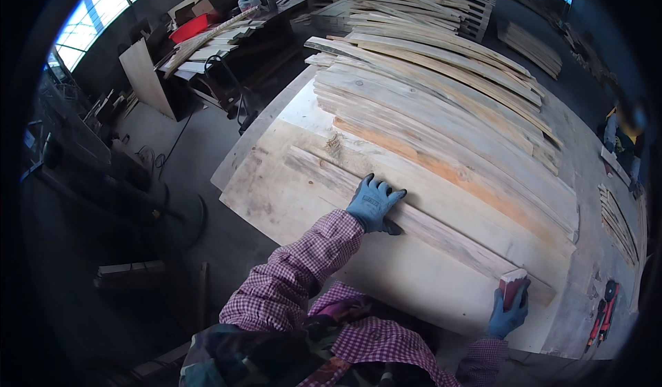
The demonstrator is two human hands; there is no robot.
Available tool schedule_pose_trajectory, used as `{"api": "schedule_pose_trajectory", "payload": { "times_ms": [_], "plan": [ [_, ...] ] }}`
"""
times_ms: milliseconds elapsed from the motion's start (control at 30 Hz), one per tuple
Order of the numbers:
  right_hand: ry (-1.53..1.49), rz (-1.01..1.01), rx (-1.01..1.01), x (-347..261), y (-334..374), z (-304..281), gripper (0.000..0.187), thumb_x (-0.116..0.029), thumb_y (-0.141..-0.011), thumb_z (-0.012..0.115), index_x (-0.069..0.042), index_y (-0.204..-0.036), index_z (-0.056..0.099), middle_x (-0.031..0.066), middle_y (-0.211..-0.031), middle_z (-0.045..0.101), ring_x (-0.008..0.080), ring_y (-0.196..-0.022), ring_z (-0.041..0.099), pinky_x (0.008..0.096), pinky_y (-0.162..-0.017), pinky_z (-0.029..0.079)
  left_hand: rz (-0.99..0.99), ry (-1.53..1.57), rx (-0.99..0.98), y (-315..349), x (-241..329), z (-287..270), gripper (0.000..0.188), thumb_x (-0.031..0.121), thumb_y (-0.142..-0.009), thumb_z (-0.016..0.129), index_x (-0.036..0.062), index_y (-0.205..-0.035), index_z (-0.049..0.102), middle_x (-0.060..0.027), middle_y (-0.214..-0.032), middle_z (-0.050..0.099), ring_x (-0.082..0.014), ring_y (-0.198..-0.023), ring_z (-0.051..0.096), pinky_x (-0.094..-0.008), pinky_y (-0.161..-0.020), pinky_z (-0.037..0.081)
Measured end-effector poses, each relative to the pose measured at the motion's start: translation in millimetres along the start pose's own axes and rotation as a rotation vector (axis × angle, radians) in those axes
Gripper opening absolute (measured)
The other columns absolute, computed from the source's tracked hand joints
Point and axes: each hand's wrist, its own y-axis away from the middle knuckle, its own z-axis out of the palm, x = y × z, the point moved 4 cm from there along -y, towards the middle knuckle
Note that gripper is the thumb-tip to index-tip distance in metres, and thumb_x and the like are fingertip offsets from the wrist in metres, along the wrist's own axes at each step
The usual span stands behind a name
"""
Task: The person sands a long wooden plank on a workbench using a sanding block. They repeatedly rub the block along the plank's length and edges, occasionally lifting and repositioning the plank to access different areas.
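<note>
1. In hand: one narrow board (448,236), lying flat on the worktop (414,273), slightly askew to the person. All places below are relative to this board.
2. Left hand (376,204): on the board, left of its middle. Fingers spread over the top, thumb apart toward the near edge, not closed into a fist. Looks like steadying; can't tell how hard it presses.
3. Right hand (509,312): fingers closed on a reddish-brown block (511,290) with a pale top, at the board's near edge, close to its right end. Reads as a sanding block. Its contact face is hidden.
4. Progress: judged mid-job on this board, block at the right end. No clear line between worked and unworked surface, so can't say how much is done.
5. Beyond the board's far edge: big stack of boards (441,121), front one orange-tinted. Can't tell if those are finished or waiting; no clear split into two piles nearby.
6. Fibrous debris (334,145) just past the board's far edge, toward its left end. Fits work on wood here; doesn't prove which boards.
7. Red-handled tool (604,314): off the board's right end, not held.
</note>
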Motion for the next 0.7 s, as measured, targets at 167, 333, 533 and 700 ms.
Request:
{"api": "schedule_pose_trajectory", "payload": {
  "times_ms": [167, 333, 533, 700],
  "plan": [
    [0.357, 0.365, -0.083, 76, 12, 1, 0.079, -0.049, -0.088, 0.071, -0.031, -0.157, 0.036, 0.0166, -0.138, 0.056, 0.0387, -0.118, 0.059, 0.0526, -0.096, 0.048, 0.077, -0.016, -0.047, -13, 18, 10, 0.108, 0.073, -0.062, 0.077, 0.0149, -0.148, 0.046, -0.0170, -0.131, 0.053, -0.0381, -0.131, 0.043, -0.0539, -0.121, 0.018],
    [0.471, 0.342, -0.115, 80, 16, 4, 0.077, -0.053, -0.091, 0.065, -0.033, -0.157, 0.033, 0.0146, -0.135, 0.056, 0.0373, -0.115, 0.058, 0.0543, -0.091, 0.049, 0.158, 0.007, 0.170, -22, 40, 34, 0.106, 0.074, -0.060, 0.076, 0.0086, -0.140, 0.051, -0.0194, -0.142, 0.049, -0.0398, -0.137, 0.040, -0.0571, -0.121, 0.019],
    [0.472, 0.353, -0.086, 75, 13, 4, 0.077, -0.054, -0.090, 0.066, -0.033, -0.157, 0.034, 0.0165, -0.134, 0.057, 0.0377, -0.113, 0.059, 0.0533, -0.091, 0.049, 0.253, -0.003, 0.240, -32, 49, 42, 0.095, 0.070, -0.063, 0.075, 0.0040, -0.129, 0.056, -0.0164, -0.133, 0.054, -0.0364, -0.131, 0.046, -0.0562, -0.120, 0.024],
    [0.394, 0.295, -0.016, 78, 16, 6, 0.075, -0.056, -0.092, 0.064, -0.028, -0.156, 0.037, 0.0182, -0.134, 0.057, 0.0383, -0.113, 0.059, 0.0530, -0.090, 0.049, 0.247, 0.002, 0.241, -27, 48, 27, 0.096, 0.070, -0.063, 0.075, 0.0044, -0.130, 0.055, -0.0141, -0.128, 0.056, -0.0330, -0.121, 0.052, -0.0520, -0.114, 0.032]
  ]
}}
